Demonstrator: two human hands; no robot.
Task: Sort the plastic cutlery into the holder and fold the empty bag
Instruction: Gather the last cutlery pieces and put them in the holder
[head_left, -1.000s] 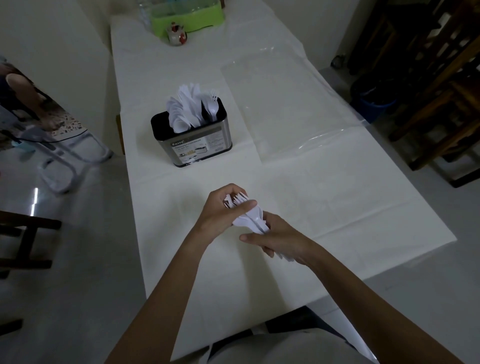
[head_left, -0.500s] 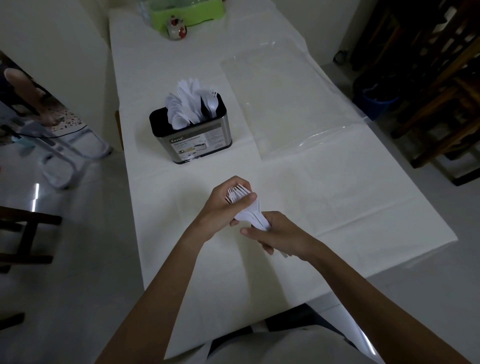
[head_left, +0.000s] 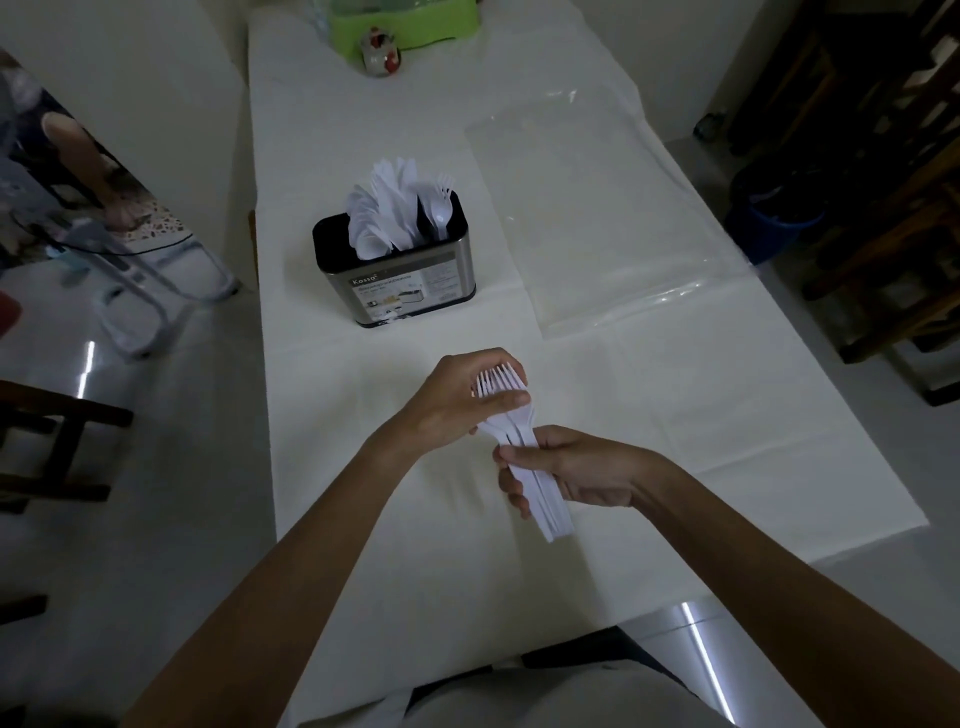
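Both the left hand (head_left: 457, 400) and right hand (head_left: 576, 470) grip a bundle of thin white plastic forks (head_left: 511, 434) near the boxy metal holder (head_left: 392, 270).

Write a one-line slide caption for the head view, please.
Both hands, left and right, grip a fork bundle over the table; holder and bag lie beyond.

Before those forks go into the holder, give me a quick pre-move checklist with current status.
1. Bundle of forks held by both hands: left hand at the tines, right hand on the handles: ok.
2. Tines aligned at one end: ok.
3. Holder upright on the table: ok.
4. Path to the holder free: ok.
5. Room left in the fork compartment: cannot tell.
6. Empty bag lies flat, clear of the holder: ok.
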